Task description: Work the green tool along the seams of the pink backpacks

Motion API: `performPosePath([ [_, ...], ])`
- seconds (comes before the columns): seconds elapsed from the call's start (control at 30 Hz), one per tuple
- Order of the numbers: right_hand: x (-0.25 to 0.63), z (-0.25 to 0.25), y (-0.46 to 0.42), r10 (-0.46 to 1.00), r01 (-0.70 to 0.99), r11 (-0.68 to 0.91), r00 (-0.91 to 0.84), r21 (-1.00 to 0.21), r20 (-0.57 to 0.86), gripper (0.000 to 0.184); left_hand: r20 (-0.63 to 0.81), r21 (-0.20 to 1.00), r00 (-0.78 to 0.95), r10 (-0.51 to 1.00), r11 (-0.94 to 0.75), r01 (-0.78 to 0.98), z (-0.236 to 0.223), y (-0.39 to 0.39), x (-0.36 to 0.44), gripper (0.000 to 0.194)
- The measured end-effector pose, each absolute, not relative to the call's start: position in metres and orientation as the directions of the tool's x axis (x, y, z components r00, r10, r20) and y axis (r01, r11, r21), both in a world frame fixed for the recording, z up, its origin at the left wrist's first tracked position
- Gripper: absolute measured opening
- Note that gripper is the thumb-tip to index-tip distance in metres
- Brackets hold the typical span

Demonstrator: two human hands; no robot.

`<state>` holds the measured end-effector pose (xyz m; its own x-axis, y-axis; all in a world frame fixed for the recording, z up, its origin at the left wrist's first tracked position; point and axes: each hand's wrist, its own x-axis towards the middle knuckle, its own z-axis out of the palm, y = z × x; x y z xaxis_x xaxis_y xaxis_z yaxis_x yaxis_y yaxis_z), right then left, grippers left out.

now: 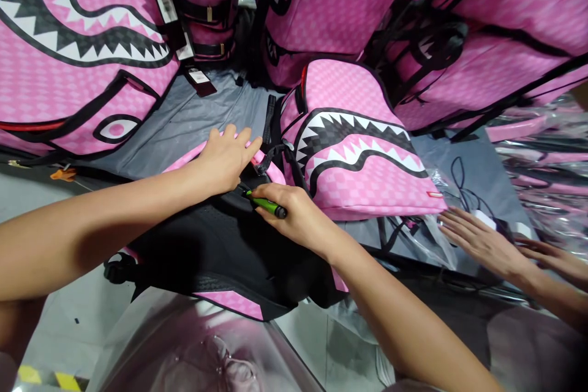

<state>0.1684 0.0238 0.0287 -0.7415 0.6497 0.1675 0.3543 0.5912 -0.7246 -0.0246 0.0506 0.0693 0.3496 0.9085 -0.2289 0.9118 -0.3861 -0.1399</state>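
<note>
A pink backpack lies back-side up in front of me, its black padded back panel (220, 251) facing me. My left hand (225, 156) rests flat on the bag's top edge, fingers stretched out. My right hand (294, 214) is closed around a green and black pen-like tool (266, 204), its tip pointing left at the bag's top near the black handle strap (271, 156). A second pink backpack with a shark-mouth print (362, 147) lies just beyond my right hand.
Many more pink shark-mouth backpacks (73, 43) are stacked at the back and both sides on a grey cloth (184, 116). Another person's hands (478, 239) press on clear plastic bags (542, 171) at the right. A plastic-wrapped bag (197, 349) sits near me at the bottom.
</note>
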Motion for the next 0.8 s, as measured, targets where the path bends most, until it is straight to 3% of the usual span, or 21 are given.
performPosePath([
  [0.33,0.163,0.031,0.02,0.647,0.363,0.61,-0.742,-0.704,0.178,0.022,-0.222,-0.151,0.36,0.906,-0.396,0.906,0.068,0.05,-0.025,0.085],
  [0.43,0.162,0.031,0.016,0.681,0.438,0.591,-0.721,-0.677,0.127,0.021,-0.22,-0.149,0.354,0.909,-0.39,0.909,0.069,0.049,-0.025,0.083],
  [0.57,0.158,0.026,0.009,0.725,0.418,0.582,-0.655,-0.698,0.213,0.019,-0.211,-0.148,0.354,0.911,-0.387,0.91,0.07,0.048,-0.025,0.082],
  [0.8,0.153,0.029,0.0,0.805,0.505,0.508,-0.567,-0.698,0.175,0.018,-0.196,-0.159,0.354,0.914,-0.386,0.909,0.069,0.048,-0.026,0.082],
])
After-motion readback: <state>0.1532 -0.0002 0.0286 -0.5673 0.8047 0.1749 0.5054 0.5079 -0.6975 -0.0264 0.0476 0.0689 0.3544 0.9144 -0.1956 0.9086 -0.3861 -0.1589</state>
